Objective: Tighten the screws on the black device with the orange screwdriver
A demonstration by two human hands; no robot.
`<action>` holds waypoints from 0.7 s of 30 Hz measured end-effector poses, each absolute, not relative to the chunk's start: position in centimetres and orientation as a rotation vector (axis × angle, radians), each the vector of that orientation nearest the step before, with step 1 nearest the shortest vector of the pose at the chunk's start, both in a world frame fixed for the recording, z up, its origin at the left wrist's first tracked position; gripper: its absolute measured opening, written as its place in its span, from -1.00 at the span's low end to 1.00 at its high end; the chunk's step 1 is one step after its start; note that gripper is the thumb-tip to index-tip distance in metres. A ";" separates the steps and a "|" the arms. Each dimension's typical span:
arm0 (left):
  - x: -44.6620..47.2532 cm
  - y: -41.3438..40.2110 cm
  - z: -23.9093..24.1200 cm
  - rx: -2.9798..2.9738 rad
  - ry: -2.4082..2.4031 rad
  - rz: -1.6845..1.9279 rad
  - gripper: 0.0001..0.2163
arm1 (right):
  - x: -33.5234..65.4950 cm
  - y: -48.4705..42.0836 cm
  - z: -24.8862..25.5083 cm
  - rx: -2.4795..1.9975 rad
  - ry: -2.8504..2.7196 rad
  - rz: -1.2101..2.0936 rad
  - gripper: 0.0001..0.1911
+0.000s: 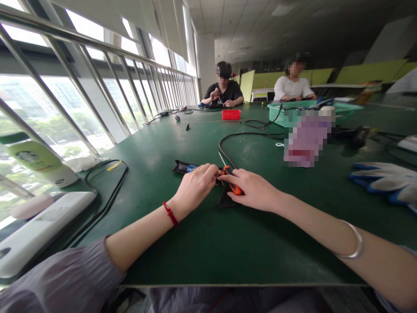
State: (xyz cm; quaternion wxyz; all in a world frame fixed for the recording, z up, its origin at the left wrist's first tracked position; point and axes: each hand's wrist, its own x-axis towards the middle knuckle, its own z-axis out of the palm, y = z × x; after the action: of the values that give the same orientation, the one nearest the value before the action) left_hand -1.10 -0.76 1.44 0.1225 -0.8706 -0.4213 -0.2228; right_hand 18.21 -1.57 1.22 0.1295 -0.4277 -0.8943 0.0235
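A black elongated device (183, 167) with a blue section lies on the green table, a cable running from its far side. My left hand (198, 184) lies over its middle, fingertips pinched together; what is between them is hidden. In my right hand (256, 189) an orange-and-black screwdriver (236, 188) is tucked under the fingers, its thin metal shaft pointing up and away to the left. The right index finger reaches to the left fingertips over the device. A black triangular part (224, 201) shows beneath the hands.
A green basket (275, 114) and a red tray (231, 114) stand farther back, with cables (224, 138) between. Gloves (387, 180) lie right. A bottle (42, 161) and a white case (45, 230) are left. Two people (224, 89) sit across the table.
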 end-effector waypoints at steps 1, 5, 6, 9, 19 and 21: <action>-1.1 -0.7 1.4 -2.541 -1.220 -0.643 -0.91 | 18.2 -1.5 1.2 -1.242 -2.601 0.067 -0.51; -1.1 -0.8 1.5 -2.543 -1.156 -0.581 -0.88 | 18.2 -1.5 1.1 -1.243 -2.601 0.078 -0.51; -1.2 -0.8 1.5 -2.546 -1.131 -0.561 -0.86 | 18.3 -1.5 1.0 -1.243 -2.601 0.082 -0.51; -1.2 -0.9 1.6 -2.551 -1.044 -0.508 -0.82 | 18.3 -1.5 1.0 -1.234 -2.600 0.095 -0.50; -1.0 -1.1 1.7 -2.511 -0.920 -0.368 -0.82 | 18.4 -1.6 1.3 -1.224 -2.609 0.085 -0.53; -1.0 -1.1 1.7 -2.502 -0.897 -0.346 -0.83 | 18.4 -1.6 1.3 -1.223 -2.611 0.088 -0.54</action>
State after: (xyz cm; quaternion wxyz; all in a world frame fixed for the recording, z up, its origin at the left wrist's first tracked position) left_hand -0.97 -1.06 1.74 0.2286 -0.9087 -0.3259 -0.1257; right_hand 18.39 -1.57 1.30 0.1282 -0.4204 -0.8977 0.0302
